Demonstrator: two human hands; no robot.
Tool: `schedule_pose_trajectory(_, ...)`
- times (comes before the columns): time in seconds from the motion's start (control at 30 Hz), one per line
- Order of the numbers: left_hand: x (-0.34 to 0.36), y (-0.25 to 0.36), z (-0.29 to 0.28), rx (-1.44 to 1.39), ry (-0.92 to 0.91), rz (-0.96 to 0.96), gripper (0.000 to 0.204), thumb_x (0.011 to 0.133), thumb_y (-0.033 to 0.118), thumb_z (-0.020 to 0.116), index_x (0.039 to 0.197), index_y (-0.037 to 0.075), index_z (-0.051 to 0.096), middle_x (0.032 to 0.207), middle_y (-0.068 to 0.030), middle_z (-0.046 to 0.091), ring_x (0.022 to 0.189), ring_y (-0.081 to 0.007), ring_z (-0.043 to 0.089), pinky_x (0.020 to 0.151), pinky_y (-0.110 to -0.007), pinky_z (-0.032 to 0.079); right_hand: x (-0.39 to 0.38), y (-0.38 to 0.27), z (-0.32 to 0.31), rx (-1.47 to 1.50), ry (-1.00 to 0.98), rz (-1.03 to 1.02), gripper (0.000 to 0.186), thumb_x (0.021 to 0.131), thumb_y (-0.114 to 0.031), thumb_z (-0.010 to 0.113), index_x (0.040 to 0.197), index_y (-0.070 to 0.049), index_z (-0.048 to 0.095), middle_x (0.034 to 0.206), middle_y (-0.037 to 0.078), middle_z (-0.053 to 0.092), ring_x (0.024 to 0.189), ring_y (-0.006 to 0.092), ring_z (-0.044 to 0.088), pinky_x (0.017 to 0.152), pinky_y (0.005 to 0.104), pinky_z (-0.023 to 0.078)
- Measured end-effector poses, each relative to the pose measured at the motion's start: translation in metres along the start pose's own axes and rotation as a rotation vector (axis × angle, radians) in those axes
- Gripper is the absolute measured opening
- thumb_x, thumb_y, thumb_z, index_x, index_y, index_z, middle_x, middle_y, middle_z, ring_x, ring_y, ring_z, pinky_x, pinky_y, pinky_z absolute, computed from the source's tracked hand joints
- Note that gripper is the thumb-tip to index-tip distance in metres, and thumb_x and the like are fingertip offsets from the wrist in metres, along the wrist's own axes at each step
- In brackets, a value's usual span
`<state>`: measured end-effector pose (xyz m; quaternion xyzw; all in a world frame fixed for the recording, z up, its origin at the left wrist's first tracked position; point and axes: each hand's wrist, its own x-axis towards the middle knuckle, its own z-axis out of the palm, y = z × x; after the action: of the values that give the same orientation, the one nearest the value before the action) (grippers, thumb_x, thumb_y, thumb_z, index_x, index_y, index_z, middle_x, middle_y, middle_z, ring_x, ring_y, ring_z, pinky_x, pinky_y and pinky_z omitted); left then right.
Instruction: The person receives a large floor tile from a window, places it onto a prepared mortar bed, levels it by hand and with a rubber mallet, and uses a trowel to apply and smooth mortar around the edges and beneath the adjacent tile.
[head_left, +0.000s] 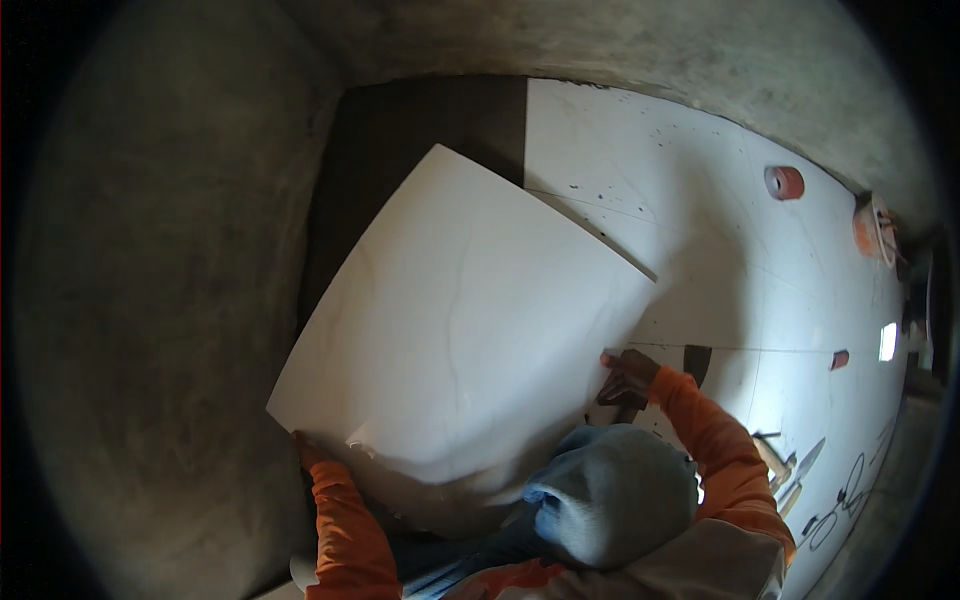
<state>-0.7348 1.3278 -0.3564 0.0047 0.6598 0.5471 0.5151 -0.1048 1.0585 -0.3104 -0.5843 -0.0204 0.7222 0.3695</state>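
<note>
— Two hands on one big white tile [455, 330], is that right?

— Yes. The tile fills the middle of the frame, tilted, its far corner pointing to the upper centre and its near edge at the lower centre. The left hand [308, 448] sits at the tile's lower left corner, fingers wrapped on the edge, though they are mostly hidden behind it. The right hand [625, 375] is at the tile's right edge, just right of centre, fingers clenched against it.

— What lies under it?

— A dark unlaid strip of floor [400, 140] shows at the upper centre, beside white tiles already laid [700, 250] that run to the right. Rough grey walls [160, 300] close in on the left and top.

— Anything else about?

— An orange roll-like thing [784, 182] lies on the laid tiles at the upper right, an orange bucket [872, 230] further right by the wall. Some hand tools [795, 470] lie at the lower right, too small to tell apart. The person's grey hood [625, 490] and orange sleeves [345, 530] fill the lower edge.
</note>
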Motion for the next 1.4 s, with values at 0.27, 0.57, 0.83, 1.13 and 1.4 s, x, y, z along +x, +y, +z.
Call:
schedule_pose_trajectory(0.27,-0.01,0.004,0.014,0.021,-0.02,0.035,0.038,0.093,0.041,0.048,0.106,0.007,0.057,0.098,-0.0067,0.057,0.082,-0.0113,0.049,0.075,-0.03,0.044,0.056,-0.156,-0.094,-1.123,0.793,-0.415,0.055,0.084,-0.053,0.053,0.089,0.002,0.06,0.084,0.019,0.063,0.081,0.03,0.062,0.075,0.0386,0.049)
schedule_pose_trajectory(0.57,-0.035,0.005,0.022,0.335,0.114,0.205,0.044,0.088,0.044,0.053,0.103,0.003,0.059,0.093,-0.0082,0.059,0.078,-0.0164,0.054,0.071,-0.033,0.046,0.175,-0.248,0.007,-1.709,0.738,-0.637,0.022,0.085,-0.015,0.05,0.101,-0.002,0.061,0.111,0.017,0.059,0.107,0.0293,0.056,0.089,0.0426,0.047)
schedule_pose_trajectory(0.83,-0.055,0.02,0.023,0.467,0.196,0.258,0.051,0.085,0.047,0.058,0.099,-0.001,0.061,0.089,-0.0096,0.061,0.075,-0.021,0.057,0.068,-0.035,0.048,0.185,-0.274,0.018,-1.684,0.755,-0.398,0.029,0.091,-0.013,0.041,0.114,-0.004,0.055,0.123,0.012,0.052,0.121,0.0271,0.045,0.095,0.045,0.041)
schedule_pose_trajectory(1.13,-0.032,0.007,0.002,0.382,0.173,0.272,0.054,0.082,0.046,0.063,0.1,-0.005,0.062,0.09,-0.012,0.063,0.074,-0.025,0.06,0.068,-0.038,0.05,0.177,-0.285,-0.003,-1.676,0.88,-0.611,0.031,0.088,-0.015,0.042,0.116,-0.003,0.046,0.114,0.017,0.056,0.104,0.0319,0.058,0.086,0.0453,0.046)
schedule_pose_trajectory(1.4,-0.054,-0.026,0.044,0.309,0.146,0.051,0.055,0.081,0.044,0.064,0.103,-0.006,0.061,0.094,-0.0132,0.063,0.077,-0.0251,0.061,0.067,-0.037,0.051,0.133,-0.223,-0.004,-1.586,0.679,-0.622,0.03,0.083,-0.018,0.05,0.108,-0.002,0.049,0.105,0.019,0.058,0.1,0.0361,0.057,0.087,0.043,0.045)
